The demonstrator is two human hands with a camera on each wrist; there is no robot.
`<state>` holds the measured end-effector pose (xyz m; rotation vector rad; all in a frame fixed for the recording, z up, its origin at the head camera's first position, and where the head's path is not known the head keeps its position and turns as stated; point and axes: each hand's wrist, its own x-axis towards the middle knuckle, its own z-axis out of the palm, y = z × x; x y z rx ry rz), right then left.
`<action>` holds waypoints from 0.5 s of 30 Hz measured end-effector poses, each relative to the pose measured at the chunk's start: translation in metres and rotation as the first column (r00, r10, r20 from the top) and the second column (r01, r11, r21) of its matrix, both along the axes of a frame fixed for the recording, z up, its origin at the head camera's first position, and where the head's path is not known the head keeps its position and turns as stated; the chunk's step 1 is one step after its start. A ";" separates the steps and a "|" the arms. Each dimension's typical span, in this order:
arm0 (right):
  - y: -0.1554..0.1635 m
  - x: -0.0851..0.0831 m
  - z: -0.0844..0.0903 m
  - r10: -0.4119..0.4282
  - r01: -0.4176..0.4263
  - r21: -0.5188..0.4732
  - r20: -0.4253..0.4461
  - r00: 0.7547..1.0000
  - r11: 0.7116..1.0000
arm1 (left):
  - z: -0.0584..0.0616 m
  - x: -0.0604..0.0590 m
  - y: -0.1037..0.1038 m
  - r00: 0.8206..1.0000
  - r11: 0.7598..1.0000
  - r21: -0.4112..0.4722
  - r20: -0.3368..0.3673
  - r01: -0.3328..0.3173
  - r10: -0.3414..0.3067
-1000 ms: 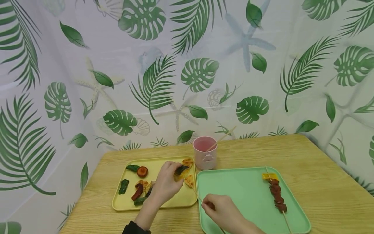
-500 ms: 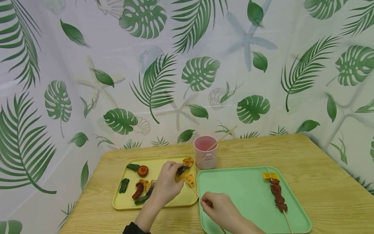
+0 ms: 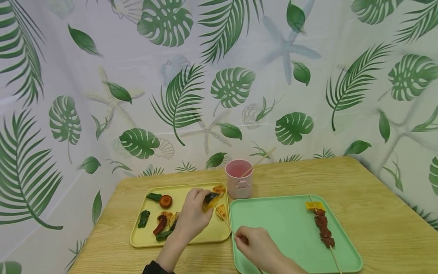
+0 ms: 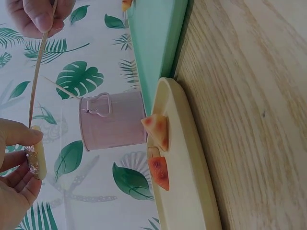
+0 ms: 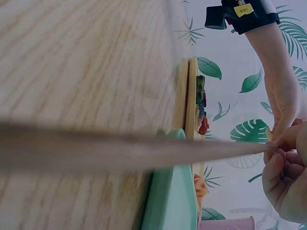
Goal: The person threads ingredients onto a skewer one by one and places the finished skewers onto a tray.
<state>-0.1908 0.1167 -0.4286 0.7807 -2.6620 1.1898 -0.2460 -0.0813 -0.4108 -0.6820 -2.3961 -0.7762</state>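
Observation:
My left hand point(image 3: 202, 205) hovers over the yellow tray point(image 3: 150, 239) and pinches a yellow food piece with dark skin point(image 3: 209, 200). My right hand point(image 3: 241, 238) pinches a thin wooden skewer point(image 3: 226, 222) near the green tray's left rim, and its tip points up at that piece. In the left wrist view the skewer point(image 4: 38, 72) meets the piece point(image 4: 38, 160) held in the left fingertips point(image 4: 19, 134). The right wrist view has the skewer point(image 5: 120, 148) as a blurred bar running to the right fingers point(image 5: 283, 182).
Several green, red and orange food pieces point(image 3: 161, 224) lie on the yellow tray. A loaded skewer point(image 3: 321, 224) rests on the green tray point(image 3: 273, 217). A pink cup point(image 3: 239, 182) holding a stick point(image 3: 258, 161) stands behind the trays. A leaf-print curtain surrounds the wooden table point(image 3: 376, 213).
The right hand has edged the skewer tip up and left toward the piece in the left hand. The left hand has stayed almost still.

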 end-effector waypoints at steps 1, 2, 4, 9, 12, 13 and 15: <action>0.000 0.000 0.000 0.001 -0.001 -0.001 -0.004 1.000 1.000 | -0.001 0.000 0.000 1.000 1.000 0.000 -0.001 0.004 -0.004; 0.000 0.000 -0.001 0.003 -0.003 -0.005 -0.008 1.000 1.000 | -0.001 0.000 0.000 1.000 1.000 -0.001 -0.003 0.006 -0.006; 0.000 -0.001 -0.001 0.005 -0.005 -0.010 -0.008 1.000 1.000 | -0.002 0.001 0.000 1.000 1.000 -0.001 -0.012 0.010 -0.010; -0.002 -0.001 -0.002 0.007 -0.007 -0.010 -0.001 1.000 1.000 | -0.004 0.001 0.000 0.998 1.000 -0.019 -0.065 0.007 -0.008; -0.002 -0.001 -0.003 0.004 -0.004 -0.009 -0.004 1.000 1.000 | -0.004 -0.001 0.000 0.994 0.999 -0.041 -0.105 0.008 -0.012; -0.002 -0.001 -0.003 0.003 -0.004 -0.009 -0.005 1.000 1.000 | -0.004 -0.001 0.000 0.993 0.999 -0.049 -0.117 0.008 -0.013; -0.002 -0.002 -0.003 0.002 -0.002 -0.012 -0.001 1.000 1.000 | -0.004 -0.002 0.000 0.990 0.998 -0.068 -0.137 0.009 -0.018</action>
